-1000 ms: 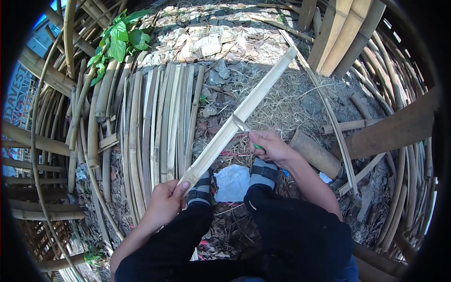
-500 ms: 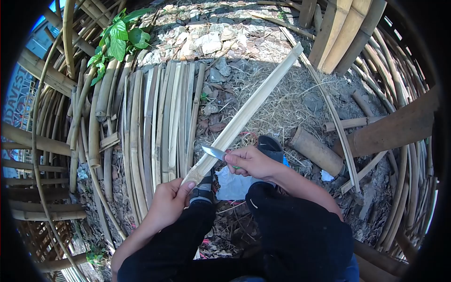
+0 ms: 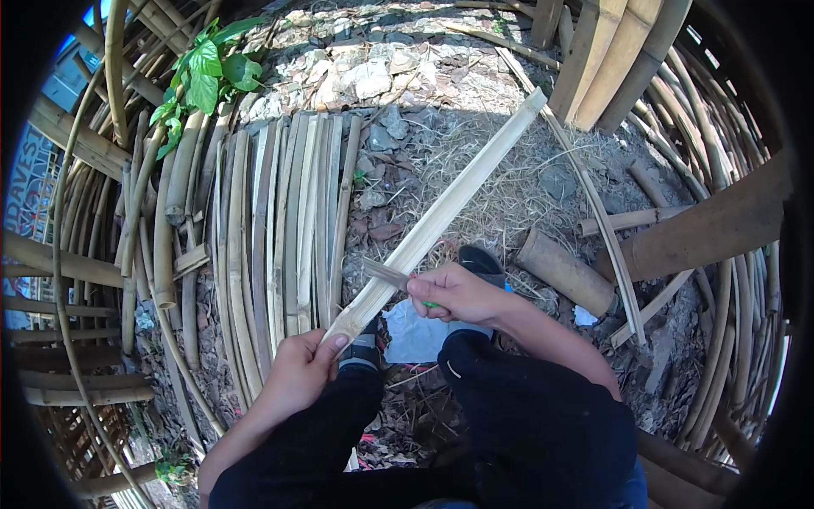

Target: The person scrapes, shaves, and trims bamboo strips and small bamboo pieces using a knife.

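Observation:
A long pale split bamboo strip (image 3: 449, 208) slants from the lower left up to the right across the middle of the view. Closed around its lower end is my left hand (image 3: 303, 366), thumb on top. My right hand (image 3: 454, 294) grips the green handle of a knife (image 3: 386, 275), its fingers wrapped round it. The blade lies across the strip, a short way above my left hand, and looks slightly blurred.
Many cut bamboo strips (image 3: 292, 220) lie side by side at the left. A short bamboo tube (image 3: 566, 271) rests right of my feet. Thick bamboo poles (image 3: 712, 225) stand at the right. White paper (image 3: 415, 332) lies between my feet.
The knife and my right hand have come down along the strip toward my left hand over the last second. My right foot has shifted. My left hand has kept its hold.

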`<state>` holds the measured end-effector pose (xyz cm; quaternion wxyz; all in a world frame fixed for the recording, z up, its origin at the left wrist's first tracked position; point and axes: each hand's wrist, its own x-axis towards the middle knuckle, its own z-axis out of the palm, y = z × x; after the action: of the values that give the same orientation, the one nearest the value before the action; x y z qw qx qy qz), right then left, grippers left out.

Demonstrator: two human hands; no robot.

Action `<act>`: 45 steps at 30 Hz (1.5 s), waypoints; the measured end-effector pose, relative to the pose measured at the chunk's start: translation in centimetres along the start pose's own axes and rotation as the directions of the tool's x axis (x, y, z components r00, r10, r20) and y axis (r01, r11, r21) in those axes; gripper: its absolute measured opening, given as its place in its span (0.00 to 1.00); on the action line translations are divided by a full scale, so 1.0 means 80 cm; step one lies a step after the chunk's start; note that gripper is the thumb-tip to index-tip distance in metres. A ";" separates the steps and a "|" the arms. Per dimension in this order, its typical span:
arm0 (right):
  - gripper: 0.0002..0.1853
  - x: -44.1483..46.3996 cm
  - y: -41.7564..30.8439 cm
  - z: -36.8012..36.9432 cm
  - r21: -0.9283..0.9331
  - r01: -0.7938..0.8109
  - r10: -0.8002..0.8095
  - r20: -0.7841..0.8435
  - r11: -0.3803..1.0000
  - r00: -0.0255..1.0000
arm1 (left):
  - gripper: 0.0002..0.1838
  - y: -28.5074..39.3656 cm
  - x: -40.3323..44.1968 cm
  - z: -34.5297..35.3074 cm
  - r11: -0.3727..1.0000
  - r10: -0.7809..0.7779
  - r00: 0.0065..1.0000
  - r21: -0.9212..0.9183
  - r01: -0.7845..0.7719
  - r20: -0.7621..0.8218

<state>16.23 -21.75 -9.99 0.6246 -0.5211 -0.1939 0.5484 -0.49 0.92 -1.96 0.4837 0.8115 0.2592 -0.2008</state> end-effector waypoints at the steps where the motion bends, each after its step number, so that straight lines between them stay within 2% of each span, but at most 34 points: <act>1: 0.25 0.000 0.000 0.022 -0.085 -0.027 0.031 0.039 0.996 0.999 | 0.23 0.002 -0.001 0.002 1.000 -0.002 1.000 0.000 0.002 0.000; 4: 0.26 0.011 0.018 0.035 -0.090 -0.045 0.056 0.132 0.995 0.990 | 0.24 0.006 -0.003 0.002 1.000 0.007 1.000 0.019 -0.007 0.012; 9: 0.26 0.008 0.008 0.020 -0.035 -0.096 0.093 -0.068 0.995 0.993 | 0.22 0.008 -0.009 -0.001 0.998 0.033 0.999 0.052 -0.031 -0.024; 13: 0.26 0.007 0.006 0.000 -0.034 -0.058 0.053 -0.145 0.998 0.988 | 0.21 -0.003 -0.008 -0.003 0.994 0.094 0.994 0.059 -0.091 -0.051; 15: 0.26 0.008 0.010 -0.026 0.078 -0.041 0.059 -0.251 0.996 0.966 | 0.21 -0.004 -0.009 -0.006 0.992 0.102 0.992 0.084 -0.095 -0.080; 18: 0.26 -0.001 -0.008 -0.063 0.124 -0.048 0.088 -0.341 0.991 0.936 | 0.21 -0.012 -0.008 -0.006 0.994 0.085 0.992 0.078 -0.078 -0.088; 20: 0.26 -0.005 -0.012 -0.057 0.133 -0.051 0.094 -0.341 0.990 0.935 | 0.21 -0.012 -0.004 -0.003 0.993 0.087 0.991 0.094 -0.077 -0.103; 22: 0.26 -0.008 -0.014 -0.023 0.051 -0.113 0.122 -0.255 0.992 0.959 | 0.21 -0.010 -0.001 -0.001 0.991 0.088 0.989 0.110 -0.075 -0.120; 23: 0.26 -0.006 -0.012 -0.006 0.032 -0.086 0.090 -0.132 0.996 0.987 | 0.20 -0.006 0.001 0.001 0.986 0.117 0.985 0.133 -0.100 -0.127; 25: 0.25 0.000 -0.010 0.035 -0.021 -0.086 0.084 -0.073 0.996 0.994 | 0.20 -0.004 0.001 0.007 0.980 0.144 0.981 0.158 -0.123 -0.131; 27: 0.25 0.009 -0.002 0.046 -0.052 -0.090 0.088 -0.025 0.995 0.996 | 0.19 -0.004 0.003 0.011 0.949 0.253 0.957 0.230 -0.217 -0.140; 29: 0.27 0.018 0.003 0.048 -0.001 -0.015 0.015 -0.165 1.000 0.986 | 0.19 -0.005 0.001 0.008 0.943 0.260 0.953 0.252 -0.216 -0.157; 32: 0.27 0.019 -0.003 0.016 0.012 -0.039 0.041 -0.212 0.999 0.976 | 0.19 0.000 -0.005 0.004 0.937 0.267 0.945 0.280 -0.210 -0.187; 33: 0.25 0.017 -0.009 0.010 0.035 -0.058 0.065 -0.278 0.998 0.958 | 0.19 0.002 -0.006 0.003 0.934 0.271 0.942 0.291 -0.207 -0.200; 37: 0.25 0.021 -0.001 -0.011 -0.016 -0.063 0.056 -0.286 0.998 0.957 | 0.17 -0.003 -0.004 0.003 0.917 0.300 0.930 0.332 -0.221 -0.211; 40: 0.26 0.027 0.001 -0.037 0.062 -0.007 0.027 -0.334 0.998 0.942 | 0.17 -0.006 -0.006 0.003 0.915 0.303 0.926 0.341 -0.216 -0.225; 42: 0.26 0.017 -0.022 -0.082 0.064 -0.045 0.070 -0.480 0.997 0.875 | 0.18 -0.003 -0.011 0.002 0.927 0.284 0.924 0.322 -0.195 -0.257; 45: 0.26 0.007 -0.030 -0.091 0.073 -0.046 0.079 -0.550 0.996 0.832 | 0.18 -0.005 -0.009 0.000 0.926 0.258 0.935 0.339 -0.168 -0.243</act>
<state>23.47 -24.06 -10.92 0.6502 -0.6452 0.0272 0.4002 -1.31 0.93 -1.79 0.3261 0.9215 0.1999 -0.0670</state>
